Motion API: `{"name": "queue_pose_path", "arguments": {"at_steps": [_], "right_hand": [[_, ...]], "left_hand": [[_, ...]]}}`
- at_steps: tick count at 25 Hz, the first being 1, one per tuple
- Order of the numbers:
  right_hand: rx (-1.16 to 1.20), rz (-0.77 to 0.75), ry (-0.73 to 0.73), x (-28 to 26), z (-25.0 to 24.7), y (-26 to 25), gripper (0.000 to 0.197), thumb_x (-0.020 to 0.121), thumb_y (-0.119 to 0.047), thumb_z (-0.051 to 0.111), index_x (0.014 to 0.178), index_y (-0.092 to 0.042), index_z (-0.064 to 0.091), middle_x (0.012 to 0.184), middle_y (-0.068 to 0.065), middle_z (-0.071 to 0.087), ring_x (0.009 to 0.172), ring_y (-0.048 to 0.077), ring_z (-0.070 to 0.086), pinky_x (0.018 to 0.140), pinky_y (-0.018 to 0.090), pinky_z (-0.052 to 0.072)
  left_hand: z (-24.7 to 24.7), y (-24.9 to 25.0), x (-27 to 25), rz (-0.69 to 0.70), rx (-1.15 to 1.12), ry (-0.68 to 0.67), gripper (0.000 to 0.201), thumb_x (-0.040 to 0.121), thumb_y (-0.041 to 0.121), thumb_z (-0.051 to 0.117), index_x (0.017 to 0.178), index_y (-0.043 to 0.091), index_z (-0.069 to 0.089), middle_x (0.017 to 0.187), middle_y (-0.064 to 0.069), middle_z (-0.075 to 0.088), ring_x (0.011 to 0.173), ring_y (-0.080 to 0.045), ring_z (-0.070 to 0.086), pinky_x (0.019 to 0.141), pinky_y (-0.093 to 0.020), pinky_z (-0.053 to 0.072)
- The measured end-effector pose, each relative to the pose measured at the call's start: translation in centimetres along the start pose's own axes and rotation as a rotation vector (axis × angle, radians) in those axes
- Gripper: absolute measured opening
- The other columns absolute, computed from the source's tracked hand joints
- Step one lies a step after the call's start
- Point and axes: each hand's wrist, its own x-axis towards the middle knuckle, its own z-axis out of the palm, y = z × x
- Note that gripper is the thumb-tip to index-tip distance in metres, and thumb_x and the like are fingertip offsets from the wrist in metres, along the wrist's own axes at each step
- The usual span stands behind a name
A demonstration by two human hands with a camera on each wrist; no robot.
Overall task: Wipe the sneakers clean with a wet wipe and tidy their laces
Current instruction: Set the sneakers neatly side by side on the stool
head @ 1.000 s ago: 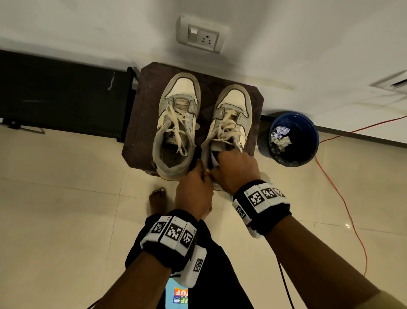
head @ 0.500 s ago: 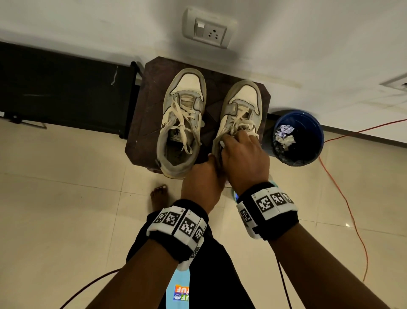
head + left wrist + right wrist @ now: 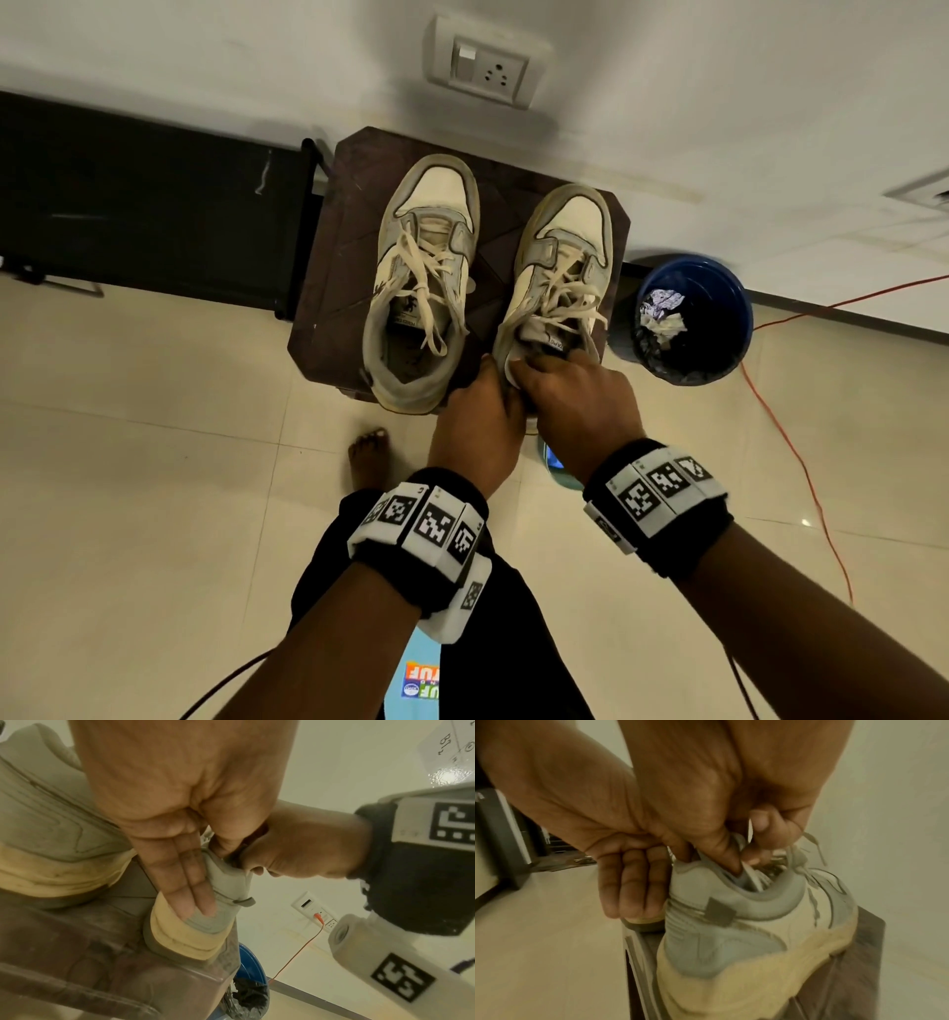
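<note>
Two worn white-and-grey sneakers stand side by side on a brown stool, toes to the wall. The left sneaker is untouched, its laces loose. Both hands are at the heel of the right sneaker. My left hand holds that heel, straight fingers flat on its outer side and the thumb hooked over the collar. My right hand has its thumb pushed inside the collar against a flat white strip, apparently a lace end, its other fingers curled above. No wipe is clearly visible.
A blue bin holding crumpled wipes stands right of the stool. An orange cable trails across the floor on the right. Low black furniture is to the left, a wall socket above. My bare foot and a wipes packet are below.
Half a second ago my right hand was up on the right sneaker's laces; it has drawn back to the heel collar. My left hand stays at the heel.
</note>
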Motion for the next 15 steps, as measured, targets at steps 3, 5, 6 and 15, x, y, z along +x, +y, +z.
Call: {"name": "queue_pose_path", "arguments": {"at_steps": [3, 5, 6, 15], "right_hand": [[-0.060, -0.050, -0.105, 1.4, -1.3, -0.5, 0.022, 0.093, -0.014, 0.045, 0.106, -0.009, 0.062, 0.099, 0.011, 0.067, 0.093, 0.032, 0.061, 0.070, 0.036, 0.047], [-0.083, -0.083, -0.139, 2.3, -1.3, -0.6, 0.027, 0.094, -0.013, 0.042, 0.110, -0.003, 0.061, 0.104, 0.015, 0.066, 0.094, 0.034, 0.063, 0.076, 0.038, 0.050], [-0.092, -0.091, -0.142, 2.8, -1.2, -0.5, 0.029, 0.093, -0.012, 0.042, 0.114, -0.001, 0.059, 0.108, 0.017, 0.064, 0.095, 0.035, 0.063, 0.078, 0.039, 0.051], [-0.112, -0.064, -0.404, 2.4, -2.6, -0.4, 0.022, 0.091, -0.024, 0.049, 0.103, -0.014, 0.065, 0.100, 0.004, 0.067, 0.092, 0.024, 0.065, 0.068, 0.030, 0.043]], "left_hand": [[0.1, -0.4, 0.4, -0.002, 0.041, 0.009, 0.044, 0.090, 0.025, 0.047, 0.132, 0.013, 0.043, 0.097, -0.008, 0.069, 0.092, -0.031, 0.064, 0.082, -0.046, 0.053], [0.1, -0.6, 0.5, 0.032, 0.043, 0.000, 0.042, 0.088, 0.023, 0.049, 0.129, 0.011, 0.046, 0.091, -0.008, 0.069, 0.086, -0.031, 0.065, 0.078, -0.047, 0.054], [0.1, -0.6, 0.4, 0.045, 0.042, -0.006, 0.042, 0.089, 0.024, 0.049, 0.129, 0.011, 0.045, 0.089, -0.008, 0.069, 0.084, -0.031, 0.065, 0.076, -0.047, 0.054], [0.0, -0.6, 0.4, 0.042, -0.063, 0.025, 0.034, 0.092, 0.023, 0.045, 0.120, 0.006, 0.051, 0.085, -0.011, 0.070, 0.080, -0.031, 0.066, 0.075, -0.047, 0.054]]}}
